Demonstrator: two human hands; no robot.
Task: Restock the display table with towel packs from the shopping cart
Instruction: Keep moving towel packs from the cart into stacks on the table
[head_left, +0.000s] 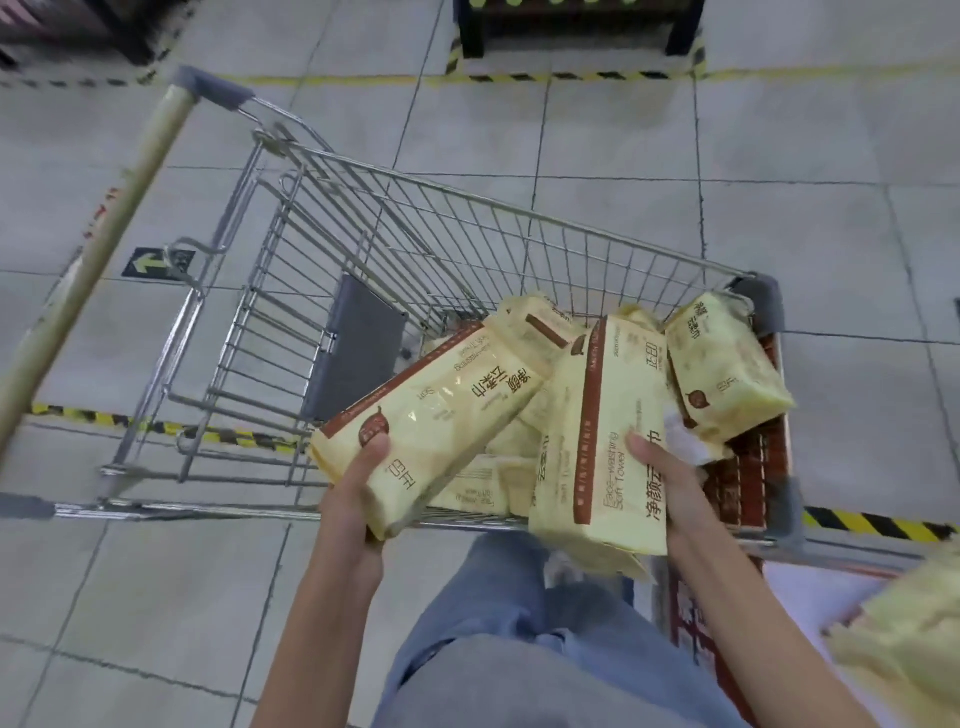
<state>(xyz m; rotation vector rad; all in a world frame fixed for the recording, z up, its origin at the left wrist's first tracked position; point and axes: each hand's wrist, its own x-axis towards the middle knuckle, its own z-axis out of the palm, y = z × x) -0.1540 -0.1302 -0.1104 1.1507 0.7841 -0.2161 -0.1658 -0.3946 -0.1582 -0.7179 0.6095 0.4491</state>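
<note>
Left hand (358, 483): thumb on top and fingers curled under the near end of a cream-yellow plastic towel pack with a brown stripe (441, 410), which slants above the basket.
Right hand (665, 473): thumb pressed on a second, upright cream-yellow pack (592, 415); its fingers are hidden behind, so I take it as a grasp.
Slip risk: each pack is held by one end only. The glossy film looks slick, so a quick swing could let one pivot out.
Rim risk: a third cream pack (727, 374) leans at the far right corner of the silver wire shopping cart (467, 218); a nudge might tip it onto the grey tiled floor (779, 156).
Cart risk: a knee bump could roll it.
Destination: the red-edged display table (810, 587), seemingly at lower right, is blurred.
</note>
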